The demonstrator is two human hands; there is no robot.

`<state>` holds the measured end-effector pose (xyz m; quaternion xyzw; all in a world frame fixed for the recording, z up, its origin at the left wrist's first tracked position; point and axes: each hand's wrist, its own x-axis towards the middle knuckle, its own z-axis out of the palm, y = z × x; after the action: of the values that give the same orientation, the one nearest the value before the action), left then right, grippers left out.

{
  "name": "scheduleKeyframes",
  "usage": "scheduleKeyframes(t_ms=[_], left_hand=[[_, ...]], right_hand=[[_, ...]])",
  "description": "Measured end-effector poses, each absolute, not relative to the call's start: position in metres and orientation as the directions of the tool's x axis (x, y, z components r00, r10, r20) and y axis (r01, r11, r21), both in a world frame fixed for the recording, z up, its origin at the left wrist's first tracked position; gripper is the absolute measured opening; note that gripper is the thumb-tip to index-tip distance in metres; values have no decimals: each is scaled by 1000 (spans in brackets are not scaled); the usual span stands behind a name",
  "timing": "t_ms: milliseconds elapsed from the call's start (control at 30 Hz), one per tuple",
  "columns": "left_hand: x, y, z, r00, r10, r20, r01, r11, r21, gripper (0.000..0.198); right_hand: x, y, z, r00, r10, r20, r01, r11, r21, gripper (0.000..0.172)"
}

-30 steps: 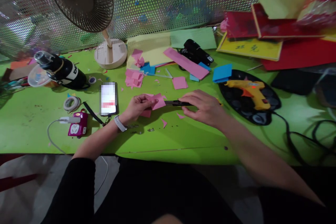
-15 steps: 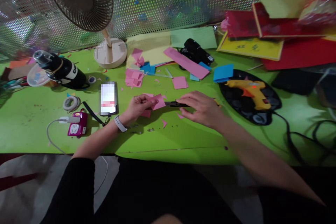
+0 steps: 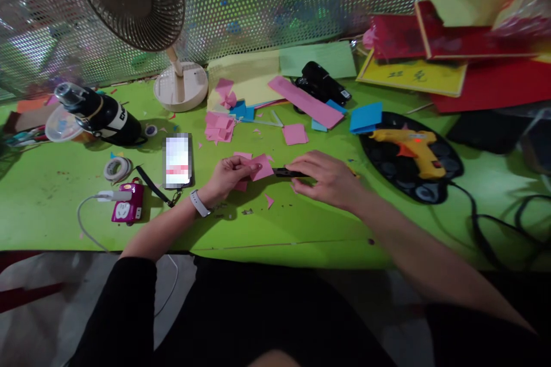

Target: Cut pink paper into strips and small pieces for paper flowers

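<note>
Between thumb and fingers, my left hand (image 3: 231, 176) pinches a small pink paper square (image 3: 262, 167). More pink paper lies beneath that hand. My right hand (image 3: 325, 176) is closed on a dark tool (image 3: 287, 172), whose tip points left at the square's right edge; its full shape is hidden by the fingers. A pink scrap (image 3: 269, 200) rests on the green table just below. Above the hands lie a pink square stack (image 3: 295, 134), a folded pink pile (image 3: 219, 127) and a long pink strip (image 3: 306, 102).
At the right, a yellow glue gun (image 3: 413, 152) sits on a black palette (image 3: 443, 188), its cable trailing right. To the left are a phone (image 3: 178, 159), a tape roll (image 3: 117, 169), a purple power adapter (image 3: 128, 202), a black bottle (image 3: 105, 117) and a fan (image 3: 181, 86).
The dark tool shows less of its length, and its tip is now just right of the pink square. My left hand has shifted slightly right, still with the square.
</note>
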<state>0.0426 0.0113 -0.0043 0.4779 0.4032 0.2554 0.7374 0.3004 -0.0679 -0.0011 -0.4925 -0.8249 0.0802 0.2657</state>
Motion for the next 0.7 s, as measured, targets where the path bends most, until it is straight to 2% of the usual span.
scheduleKeyframes(t_ms=[133,333,533,600,700], left_hand=[[44,11,-9,522,767,-373,-23,450,893,25],[47,8,-9,514,771,-376,-48,464,884,31],[47,6,-9,507,782,-363,-28,436,900,29],[47,7,-9,512,783,-353,-30,427,904,27],[46,10,-9,497,803,-328,-66,412,909,28]], right_hand=[[301,-70,-1,-378,862,338,768,496,-405,21],[298,-68,-6,-416,791,448,739,581,-341,20],[297,-68,-9,-418,781,464,716,598,-361,21],[297,-68,-10,-439,783,442,709,604,-366,22],[297,-70,-10,-524,790,319,663,613,-430,24]])
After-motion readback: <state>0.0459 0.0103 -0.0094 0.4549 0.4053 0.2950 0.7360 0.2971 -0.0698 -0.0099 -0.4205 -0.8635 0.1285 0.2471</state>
